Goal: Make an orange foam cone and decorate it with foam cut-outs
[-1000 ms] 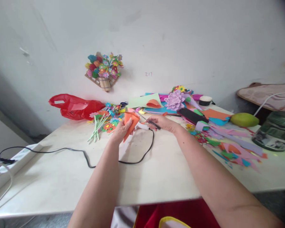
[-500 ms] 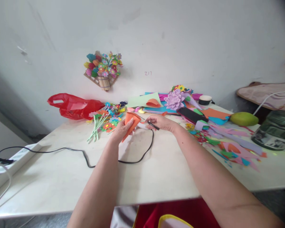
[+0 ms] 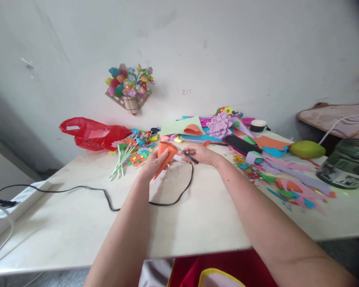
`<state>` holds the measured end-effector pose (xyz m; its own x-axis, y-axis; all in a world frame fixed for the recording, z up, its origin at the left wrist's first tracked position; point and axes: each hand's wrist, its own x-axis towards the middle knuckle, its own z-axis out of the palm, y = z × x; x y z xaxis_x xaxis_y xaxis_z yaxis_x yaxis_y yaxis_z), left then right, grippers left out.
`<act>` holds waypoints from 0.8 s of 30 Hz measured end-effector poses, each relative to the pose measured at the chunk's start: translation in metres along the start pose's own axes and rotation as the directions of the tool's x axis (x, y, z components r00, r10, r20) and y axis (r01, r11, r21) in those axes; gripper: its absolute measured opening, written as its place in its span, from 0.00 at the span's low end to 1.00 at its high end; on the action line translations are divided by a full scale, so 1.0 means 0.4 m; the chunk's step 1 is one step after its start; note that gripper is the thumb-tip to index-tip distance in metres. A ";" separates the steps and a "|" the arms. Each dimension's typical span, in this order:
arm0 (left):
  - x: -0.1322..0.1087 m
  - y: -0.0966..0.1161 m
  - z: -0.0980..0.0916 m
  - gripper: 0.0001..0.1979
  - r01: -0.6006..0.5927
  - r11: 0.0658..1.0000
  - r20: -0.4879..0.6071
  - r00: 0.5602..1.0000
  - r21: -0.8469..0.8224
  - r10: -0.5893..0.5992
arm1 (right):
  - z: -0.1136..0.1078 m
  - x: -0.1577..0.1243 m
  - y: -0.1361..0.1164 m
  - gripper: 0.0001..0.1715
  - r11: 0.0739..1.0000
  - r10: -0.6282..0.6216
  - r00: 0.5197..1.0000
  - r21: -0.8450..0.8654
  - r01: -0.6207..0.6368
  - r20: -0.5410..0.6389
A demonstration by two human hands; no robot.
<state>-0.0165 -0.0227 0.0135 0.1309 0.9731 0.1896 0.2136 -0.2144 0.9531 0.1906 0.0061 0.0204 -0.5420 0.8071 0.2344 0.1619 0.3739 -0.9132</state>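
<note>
My left hand (image 3: pixel 156 162) is wrapped round a piece of orange craft sheet (image 3: pixel 165 154) rolled into a cone, its wide end up and its tip down. In my right hand (image 3: pixel 199 154) is a pair of dark-handled scissors (image 3: pixel 192 158), fingers closed on the handles. The thin blades point left and reach the cone's upper rim; whether they are parted I cannot tell. Left of the cone lie foam flowers (image 3: pixel 137 160) and a bunch of pale green stems (image 3: pixel 121 160). Behind my hands are a pale green sheet (image 3: pixel 175 126) and an orange curled piece (image 3: pixel 193 129).
A black cable (image 3: pixel 179 198) loops under my forearms to a power strip (image 3: pixel 20 203). A red plastic bag (image 3: pixel 97 133) lies back left. To the right are a black phone (image 3: pixel 242 145), coloured scraps (image 3: pixel 293 189), a green mango-like fruit (image 3: pixel 307 150) and a glass jar (image 3: pixel 345 169).
The scissors and my right hand have shifted very slightly left towards the cone's rim. My left hand keeps the cone almost still.
</note>
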 end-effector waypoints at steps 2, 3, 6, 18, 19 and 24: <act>-0.001 0.002 0.000 0.25 0.002 1.000 -0.001 1.000 -0.008 -0.002 | 0.000 0.002 0.005 0.19 1.000 -0.008 1.000 0.007 0.008 -0.002; -0.002 0.002 0.000 0.25 0.003 1.000 -0.001 1.000 -0.008 -0.003 | 0.000 0.003 0.008 0.19 1.000 -0.011 1.000 0.010 0.011 0.000; 0.000 -0.002 -0.002 0.24 -0.001 1.000 0.000 1.000 -0.001 0.001 | 0.000 0.006 0.015 0.20 1.000 -0.019 1.000 0.011 0.019 0.007; 0.001 -0.004 -0.012 0.24 0.027 0.999 0.020 0.999 0.027 -0.028 | -0.008 0.005 0.015 0.19 1.000 -0.008 1.000 0.009 0.008 0.023; -0.001 -0.001 -0.013 0.24 0.033 0.999 0.019 0.999 0.036 -0.034 | -0.008 0.005 0.015 0.20 1.000 -0.005 1.000 0.017 0.005 0.026; -0.006 0.006 -0.013 0.24 0.044 0.997 0.008 0.999 0.057 -0.044 | -0.008 -0.003 0.001 0.20 0.999 0.038 0.999 0.031 -0.038 0.018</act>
<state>-0.0211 -0.0251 0.0166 0.1293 0.9809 0.1453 0.2744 -0.1762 0.9453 0.1938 0.0067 0.0208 -0.5499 0.8125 0.1937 0.1569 0.3283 -0.9315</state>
